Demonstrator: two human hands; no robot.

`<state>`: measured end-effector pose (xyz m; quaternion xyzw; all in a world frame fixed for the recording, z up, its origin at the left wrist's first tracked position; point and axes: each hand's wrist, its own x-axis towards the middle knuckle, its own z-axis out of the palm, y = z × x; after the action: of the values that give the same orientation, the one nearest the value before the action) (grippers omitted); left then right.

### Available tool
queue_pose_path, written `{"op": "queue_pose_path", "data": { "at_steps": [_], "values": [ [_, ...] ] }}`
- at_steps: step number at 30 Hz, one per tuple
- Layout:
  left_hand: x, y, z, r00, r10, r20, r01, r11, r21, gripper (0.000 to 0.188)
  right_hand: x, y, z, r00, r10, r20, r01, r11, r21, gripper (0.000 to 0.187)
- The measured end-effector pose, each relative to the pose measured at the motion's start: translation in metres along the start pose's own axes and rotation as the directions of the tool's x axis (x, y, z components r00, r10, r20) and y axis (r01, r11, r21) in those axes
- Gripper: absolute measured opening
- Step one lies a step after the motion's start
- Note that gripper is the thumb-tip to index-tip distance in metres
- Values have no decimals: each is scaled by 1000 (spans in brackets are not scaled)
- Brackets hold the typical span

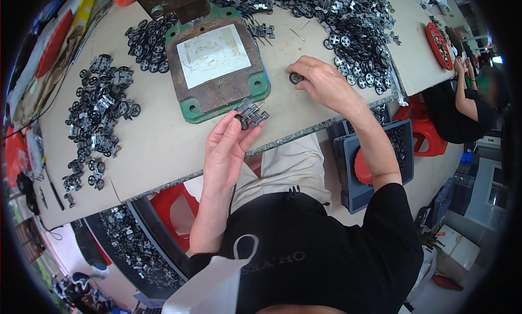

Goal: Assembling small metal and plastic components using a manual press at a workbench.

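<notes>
Between the fingertips and thumb of my left hand (224,148) is a small grey toy chassis (252,113) with a thin metal axle sticking out. A black wheel (240,121) shows at its near end, beside my thumb. They are just off the near right corner of a green and rusty metal press plate (215,99). Over the table to the right, my right hand (328,85) pinches a single black toy wheel (296,78) between thumb and fingers. The two hands are well apart.
Wheels (359,64) are heaped at the right, behind them grey chassis parts (326,7). Chassis with wheels (98,110) lie at the left. Below the table edge stand a grey crate (348,178) and a parts bin (138,249). Another person (459,107) sits far right.
</notes>
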<state>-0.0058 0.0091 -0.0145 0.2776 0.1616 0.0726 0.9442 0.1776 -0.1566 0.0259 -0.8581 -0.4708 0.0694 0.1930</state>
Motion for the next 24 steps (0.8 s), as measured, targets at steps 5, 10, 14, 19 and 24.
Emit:
{"op": "queue_pose_path", "data": {
  "at_steps": [5,10,14,19,24],
  "values": [
    [0,-1,2,1000,11,6,-11,999,36,28,-2,-10,-4,995,61,73,-84,925,370,35],
    [-3,1,11,997,73,1,-73,987,142,29,-9,-23,8,971,-65,232,-205,279,938,36],
    [-4,-1,14,995,99,-13,-93,971,221,31,-12,-26,16,970,-68,235,-213,236,948,35],
    [-5,-3,11,990,138,-6,-130,952,279,29,-11,-26,18,967,-84,239,-217,217,952,39],
    [-6,-2,10,987,160,13,-156,934,321,29,-9,-25,19,968,-86,235,-217,180,960,38]
  ]
}}
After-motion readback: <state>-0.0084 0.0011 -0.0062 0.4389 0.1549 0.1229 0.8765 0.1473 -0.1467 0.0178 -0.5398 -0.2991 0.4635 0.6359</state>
